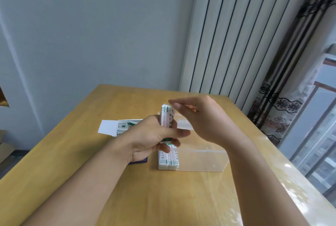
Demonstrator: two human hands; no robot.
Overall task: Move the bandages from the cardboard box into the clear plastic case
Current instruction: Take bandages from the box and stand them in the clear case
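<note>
My left hand grips a stack of white wrapped bandages upright above the clear plastic case. More bandages stand packed at the case's left end. My right hand hovers just right of the held stack, fingers relaxed and pointing left, holding nothing. The cardboard box, flap open to the left, lies behind my left hand with several bandages still inside; its purple side shows below my wrist.
Everything sits on a wooden table with a glossy cover toward its right edge. A white radiator and patterned curtain stand behind on the right, beside a window. A cardboard carton lies on the floor at far left.
</note>
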